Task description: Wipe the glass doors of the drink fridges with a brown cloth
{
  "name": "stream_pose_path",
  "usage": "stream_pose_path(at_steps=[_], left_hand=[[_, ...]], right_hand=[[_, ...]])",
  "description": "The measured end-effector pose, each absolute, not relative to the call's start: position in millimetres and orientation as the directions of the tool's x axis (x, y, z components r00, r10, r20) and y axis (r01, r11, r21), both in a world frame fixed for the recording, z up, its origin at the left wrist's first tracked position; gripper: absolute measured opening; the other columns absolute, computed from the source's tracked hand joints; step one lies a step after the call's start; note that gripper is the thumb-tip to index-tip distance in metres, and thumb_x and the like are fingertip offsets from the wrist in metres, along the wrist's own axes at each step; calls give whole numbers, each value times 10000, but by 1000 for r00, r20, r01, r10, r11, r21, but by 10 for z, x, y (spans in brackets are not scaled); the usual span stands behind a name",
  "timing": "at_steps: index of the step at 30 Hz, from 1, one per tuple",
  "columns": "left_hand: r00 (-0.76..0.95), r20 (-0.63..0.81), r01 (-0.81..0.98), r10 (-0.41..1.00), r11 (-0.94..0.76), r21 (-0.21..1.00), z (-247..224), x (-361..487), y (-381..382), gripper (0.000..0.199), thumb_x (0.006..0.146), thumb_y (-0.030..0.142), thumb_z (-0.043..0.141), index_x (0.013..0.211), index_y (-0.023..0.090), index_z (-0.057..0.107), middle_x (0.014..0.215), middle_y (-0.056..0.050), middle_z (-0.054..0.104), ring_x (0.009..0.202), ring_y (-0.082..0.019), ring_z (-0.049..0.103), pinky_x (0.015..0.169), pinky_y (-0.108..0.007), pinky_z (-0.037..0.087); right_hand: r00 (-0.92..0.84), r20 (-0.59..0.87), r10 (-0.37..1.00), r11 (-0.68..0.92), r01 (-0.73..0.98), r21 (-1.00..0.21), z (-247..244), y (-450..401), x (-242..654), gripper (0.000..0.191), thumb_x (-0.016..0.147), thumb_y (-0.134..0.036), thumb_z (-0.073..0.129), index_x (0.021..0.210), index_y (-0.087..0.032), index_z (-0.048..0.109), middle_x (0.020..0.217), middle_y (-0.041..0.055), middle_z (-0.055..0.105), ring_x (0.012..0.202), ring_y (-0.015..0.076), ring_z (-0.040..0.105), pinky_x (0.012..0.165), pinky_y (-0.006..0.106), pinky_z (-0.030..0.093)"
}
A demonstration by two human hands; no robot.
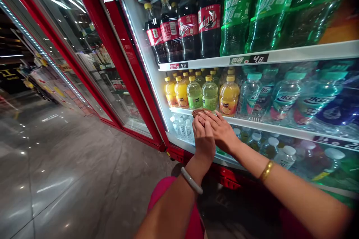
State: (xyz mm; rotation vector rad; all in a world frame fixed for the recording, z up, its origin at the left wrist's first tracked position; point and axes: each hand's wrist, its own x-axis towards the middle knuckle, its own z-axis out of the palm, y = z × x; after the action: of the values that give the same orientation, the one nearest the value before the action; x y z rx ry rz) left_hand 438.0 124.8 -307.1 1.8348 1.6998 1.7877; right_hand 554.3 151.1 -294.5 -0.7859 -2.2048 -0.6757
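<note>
Both hands meet at the front edge of the middle cooler shelf (pixel 252 122). My left hand (pixel 204 136), with a pale bangle at its wrist, has its fingers curled and pressed together. Beside and partly over it lies my right hand (pixel 221 129), its fingers together and a gold bangle on that arm. A small reddish-brown item (pixel 198 112) shows at the fingertips; the hands mostly cover it. Just behind stand green-labelled bottles (pixel 209 93) and an orange juice bottle (pixel 229 97).
Dark cola bottles (pixel 209 18) and large green bottles (pixel 237 15) line the upper shelf. Clear bottles with teal caps (pixel 287 95) stand right. Below are white-capped bottles (pixel 287 157). A red-framed glass door (pixel 112 44) is at the left, above the grey floor (pixel 84 179).
</note>
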Motion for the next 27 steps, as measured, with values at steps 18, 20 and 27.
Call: stream_pose_path(at_steps=[18,20,27], left_hand=[[-40,795,814,606,-441,378,-3200,4106,1609,636,1055,327,197,1671,201,101,1754,-61,112,1628,-186,91,1348,-443,126],[36,788,828,614,-460,321,-3225,4121,1575,650,1050,348,244,1669,198,118,1755,-74,81,1630,-209,77,1345,-471,134],[235,785,844,574,-522,128,-3269,4355,1448,663,1041,377,374,1653,187,204,1743,-121,114,1626,-259,113,1329,-514,177]], right_hand=[[-523,809,270,604,746,280,-2991,1501,5381,337,955,-115,511,1205,-233,703,1288,20,730,1345,235,580,1344,563,64],[-610,743,276,640,693,332,-2985,1427,5535,261,935,-125,535,1095,-202,727,1181,23,763,1274,236,621,1342,556,105],[-573,769,284,498,774,392,-2737,1079,6184,280,908,-173,632,1177,-221,689,1276,49,727,1206,269,614,1300,645,163]])
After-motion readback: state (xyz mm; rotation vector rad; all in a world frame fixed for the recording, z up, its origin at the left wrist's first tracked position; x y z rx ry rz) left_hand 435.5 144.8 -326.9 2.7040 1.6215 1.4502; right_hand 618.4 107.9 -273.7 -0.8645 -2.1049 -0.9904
